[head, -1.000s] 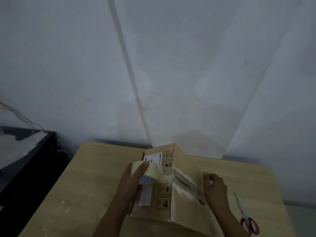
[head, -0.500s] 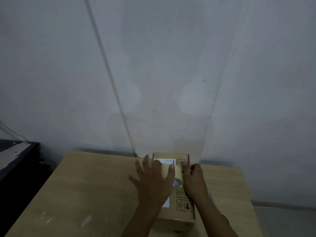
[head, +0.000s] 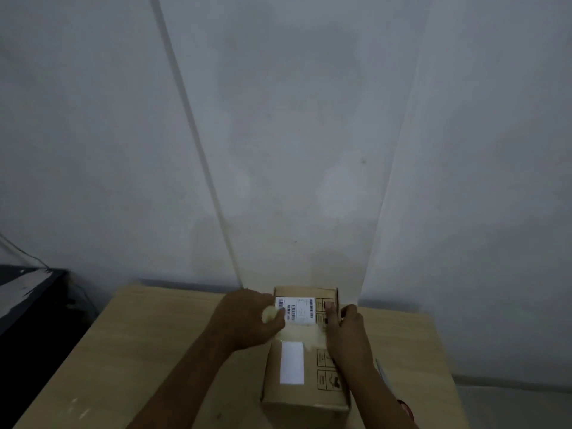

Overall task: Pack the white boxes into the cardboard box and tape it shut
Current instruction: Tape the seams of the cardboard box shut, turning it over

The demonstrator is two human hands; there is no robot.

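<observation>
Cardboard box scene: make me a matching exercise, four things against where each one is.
Things:
1. left hand
2. right hand
3. barcode label
4. scissors

Places:
A. far half of the cardboard box top
B. on the table, right of the box
C. gripping the tape roll at the box's left edge
D. pressing down on the box's right side

Pairs: 1-C, 2-D, 3-A, 4-B

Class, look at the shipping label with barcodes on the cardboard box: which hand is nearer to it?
Left. The left hand touches the shipping label's left edge; the right hand rests further right, over the printed symbols.
</observation>
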